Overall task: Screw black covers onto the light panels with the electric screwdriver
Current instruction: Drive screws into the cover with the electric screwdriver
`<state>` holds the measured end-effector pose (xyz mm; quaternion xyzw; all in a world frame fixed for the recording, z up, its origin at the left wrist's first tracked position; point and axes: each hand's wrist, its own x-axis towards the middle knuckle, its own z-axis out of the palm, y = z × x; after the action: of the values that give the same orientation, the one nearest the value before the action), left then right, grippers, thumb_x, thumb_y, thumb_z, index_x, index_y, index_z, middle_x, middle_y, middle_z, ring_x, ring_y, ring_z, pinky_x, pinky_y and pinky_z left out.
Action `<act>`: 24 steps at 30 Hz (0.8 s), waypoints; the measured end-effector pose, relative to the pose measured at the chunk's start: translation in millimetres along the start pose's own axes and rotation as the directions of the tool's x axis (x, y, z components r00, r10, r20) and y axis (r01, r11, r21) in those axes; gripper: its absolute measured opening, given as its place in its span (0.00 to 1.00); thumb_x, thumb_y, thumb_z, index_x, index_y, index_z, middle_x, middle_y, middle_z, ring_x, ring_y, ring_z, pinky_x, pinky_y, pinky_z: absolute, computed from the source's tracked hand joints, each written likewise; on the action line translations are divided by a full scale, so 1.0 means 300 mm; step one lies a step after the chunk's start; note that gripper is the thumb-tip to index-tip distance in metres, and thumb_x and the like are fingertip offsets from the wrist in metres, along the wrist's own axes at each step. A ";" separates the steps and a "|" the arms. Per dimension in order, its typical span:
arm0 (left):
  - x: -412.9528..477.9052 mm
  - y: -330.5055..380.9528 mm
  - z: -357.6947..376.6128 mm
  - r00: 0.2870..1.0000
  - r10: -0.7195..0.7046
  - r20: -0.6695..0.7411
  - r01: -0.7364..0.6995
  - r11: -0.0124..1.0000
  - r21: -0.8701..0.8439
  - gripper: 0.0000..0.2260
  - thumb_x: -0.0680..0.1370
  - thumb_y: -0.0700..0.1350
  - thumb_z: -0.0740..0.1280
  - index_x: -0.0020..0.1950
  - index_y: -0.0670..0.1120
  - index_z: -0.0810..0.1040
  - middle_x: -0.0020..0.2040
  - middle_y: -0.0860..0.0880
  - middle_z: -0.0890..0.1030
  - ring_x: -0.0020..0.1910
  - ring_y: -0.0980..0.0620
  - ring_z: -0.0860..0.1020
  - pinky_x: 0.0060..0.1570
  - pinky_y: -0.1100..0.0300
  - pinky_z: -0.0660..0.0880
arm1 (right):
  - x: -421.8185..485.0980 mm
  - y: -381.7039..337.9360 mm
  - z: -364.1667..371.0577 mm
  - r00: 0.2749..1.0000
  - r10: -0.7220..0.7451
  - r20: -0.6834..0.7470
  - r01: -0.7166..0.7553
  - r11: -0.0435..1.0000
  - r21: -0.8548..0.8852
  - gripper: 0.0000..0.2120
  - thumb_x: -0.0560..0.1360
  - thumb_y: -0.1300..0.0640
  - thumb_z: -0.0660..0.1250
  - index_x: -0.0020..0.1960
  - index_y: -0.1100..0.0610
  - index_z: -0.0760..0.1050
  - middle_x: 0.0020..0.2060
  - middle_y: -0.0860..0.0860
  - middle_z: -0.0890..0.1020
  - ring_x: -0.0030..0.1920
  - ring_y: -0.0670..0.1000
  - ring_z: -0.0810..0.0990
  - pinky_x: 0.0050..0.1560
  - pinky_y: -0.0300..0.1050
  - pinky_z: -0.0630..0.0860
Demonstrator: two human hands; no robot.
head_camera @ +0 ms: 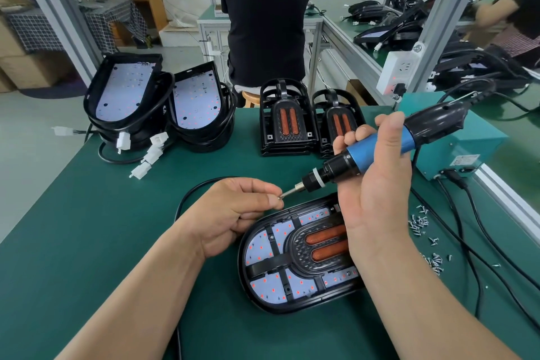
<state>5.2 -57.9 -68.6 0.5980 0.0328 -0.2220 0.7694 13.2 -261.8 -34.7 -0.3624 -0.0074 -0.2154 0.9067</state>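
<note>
A light panel point(268, 286) with a black cover point(304, 248) laid on it lies on the green mat in front of me. My right hand point(377, 184) grips the blue and black electric screwdriver point(380, 146), held above the panel with its bit pointing left and down. My left hand point(233, 213) pinches a small screw point(281, 196) at the tip of the bit, just above the panel's upper left edge. The cover has two orange reflector strips point(327, 244); my right wrist hides part of it.
Stacked bare light panels point(128, 90) with white connectors stand at the back left. Two stacks of black covers point(286, 123) stand behind the screwdriver. Loose screws point(420, 222) lie at the right beside black cables. A teal power box point(464, 149) sits at the right edge. A person stands behind the bench.
</note>
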 end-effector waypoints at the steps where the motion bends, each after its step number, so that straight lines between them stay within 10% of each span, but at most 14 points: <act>1: 0.000 0.000 -0.001 1.000 0.010 -0.009 -0.010 1.000 0.007 0.06 0.69 0.36 0.77 0.45 0.42 0.88 0.40 0.43 0.84 0.23 0.60 0.60 0.20 0.70 0.56 | 0.002 0.000 0.000 1.000 0.011 -0.007 -0.011 1.000 0.005 0.14 0.83 0.44 0.71 0.52 0.53 0.74 0.40 0.50 0.75 0.42 0.52 0.75 0.58 0.50 0.79; 16: -0.012 0.018 -0.036 0.993 0.035 0.113 -0.034 0.999 -0.010 0.10 0.77 0.45 0.72 0.52 0.39 0.86 0.40 0.49 0.80 0.27 0.60 0.61 0.20 0.71 0.57 | 0.029 -0.006 -0.026 0.984 0.098 -0.149 -0.073 0.983 0.165 0.13 0.82 0.49 0.73 0.56 0.56 0.74 0.40 0.50 0.77 0.40 0.50 0.78 0.55 0.50 0.82; 24: -0.052 0.044 -0.060 0.979 -0.115 0.167 0.027 0.891 0.453 0.22 0.69 0.55 0.79 0.55 0.40 0.87 0.37 0.44 0.69 0.31 0.52 0.55 0.26 0.65 0.53 | 0.047 -0.038 -0.020 0.988 0.096 -0.124 -0.067 0.972 0.226 0.09 0.82 0.54 0.72 0.51 0.57 0.75 0.40 0.51 0.77 0.38 0.51 0.77 0.51 0.50 0.81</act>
<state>-0.1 -33.8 -56.8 0.7337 -0.0706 -0.3074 0.6018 20.6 -278.6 -29.2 -0.2442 0.0444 -0.1996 0.9479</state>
